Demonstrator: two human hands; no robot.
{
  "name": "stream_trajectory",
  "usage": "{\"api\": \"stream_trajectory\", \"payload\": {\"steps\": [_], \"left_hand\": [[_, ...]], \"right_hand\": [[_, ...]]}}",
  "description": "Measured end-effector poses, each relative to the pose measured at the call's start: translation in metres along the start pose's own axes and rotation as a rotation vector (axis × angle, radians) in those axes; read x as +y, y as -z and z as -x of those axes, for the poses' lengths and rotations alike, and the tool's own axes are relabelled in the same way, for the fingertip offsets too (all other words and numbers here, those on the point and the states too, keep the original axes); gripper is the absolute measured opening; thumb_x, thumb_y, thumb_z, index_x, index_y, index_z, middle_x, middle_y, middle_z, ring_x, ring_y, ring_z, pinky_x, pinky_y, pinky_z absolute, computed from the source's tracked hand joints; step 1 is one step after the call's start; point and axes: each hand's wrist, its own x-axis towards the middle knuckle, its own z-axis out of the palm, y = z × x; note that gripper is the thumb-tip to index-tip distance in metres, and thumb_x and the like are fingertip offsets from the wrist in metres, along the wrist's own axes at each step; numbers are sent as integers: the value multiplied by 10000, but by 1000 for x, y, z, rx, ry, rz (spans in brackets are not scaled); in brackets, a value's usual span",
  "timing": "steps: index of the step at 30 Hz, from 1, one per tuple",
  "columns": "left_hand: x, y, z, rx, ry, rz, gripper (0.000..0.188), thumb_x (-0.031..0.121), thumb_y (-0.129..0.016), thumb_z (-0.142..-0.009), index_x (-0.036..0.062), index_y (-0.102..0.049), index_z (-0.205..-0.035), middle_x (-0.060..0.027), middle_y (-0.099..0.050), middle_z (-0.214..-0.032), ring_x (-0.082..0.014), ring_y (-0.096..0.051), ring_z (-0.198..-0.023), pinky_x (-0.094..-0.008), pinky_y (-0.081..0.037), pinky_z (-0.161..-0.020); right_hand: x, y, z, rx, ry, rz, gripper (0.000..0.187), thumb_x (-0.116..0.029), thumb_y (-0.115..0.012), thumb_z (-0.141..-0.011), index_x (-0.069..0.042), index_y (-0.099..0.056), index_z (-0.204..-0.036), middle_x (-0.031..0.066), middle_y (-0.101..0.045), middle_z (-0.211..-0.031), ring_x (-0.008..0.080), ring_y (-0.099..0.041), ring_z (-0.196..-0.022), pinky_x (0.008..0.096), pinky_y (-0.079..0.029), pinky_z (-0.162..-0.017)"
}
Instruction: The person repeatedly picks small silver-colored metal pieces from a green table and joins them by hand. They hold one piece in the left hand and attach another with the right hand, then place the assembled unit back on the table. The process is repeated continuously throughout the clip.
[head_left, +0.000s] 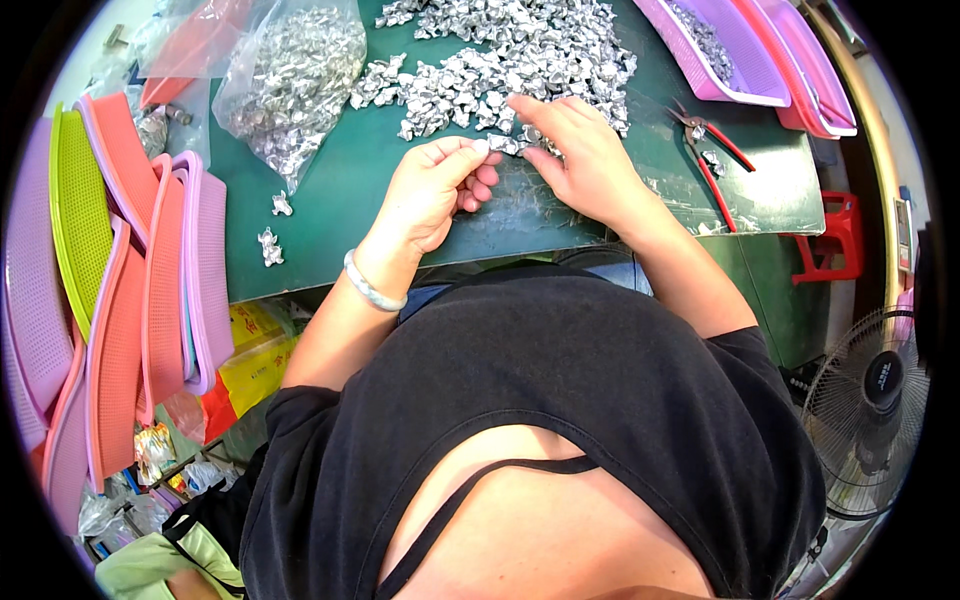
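Note:
A small silver metal figurine (503, 145) is held in front of me, just off the near edge of the pile. My left hand (440, 180) pinches one end between thumb and forefinger, its other fingers curled in. My right hand (590, 160) has its thumb at the other end, while its forefinger stretches over the heap; that hand's remaining grip is partly hidden. Beyond both hands spreads a big pile of similar silver pieces (520, 60). Two loose figurines, one upper (282, 204) and one lower (270, 247), lie apart on the table to the left.
Left of the pile, a clear plastic bag (295, 90) bulges with silver pieces on the green table (340, 235). Red-handled cutters (712, 165) lie at right. A purple basket (735, 85) holds more pieces. Stacked baskets (120, 270), a red stool (838, 240) and a fan (870, 410) surround me.

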Motion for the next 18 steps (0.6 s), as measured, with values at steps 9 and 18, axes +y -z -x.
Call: {"api": "stream_trajectory", "payload": {"steps": [9, 18], "left_hand": [[4, 3, 5, -37, 31, 60, 205, 205, -518, -870, 26, -603, -816, -14, -567, -649, -88, -483, -533, -201, -372, -483], [3, 5, 8, 4, -38, -5, 136, 156, -535, -853, 32, -590, -851, -32, -590, -697, -105, -536, -590, -202, -421, -532]], "right_hand": [[1, -7, 3, -71, 9, 104, 344, -92, -603, -713, -76, -548, -1053, 63, -598, -820, 242, -528, -820, 359, -382, -738], [-1, -8, 1, -116, -23, 75, 401, -28, -609, -691, -72, -538, -1083, 47, -587, -800, 235, -521, -797, 345, -401, -746]]}}
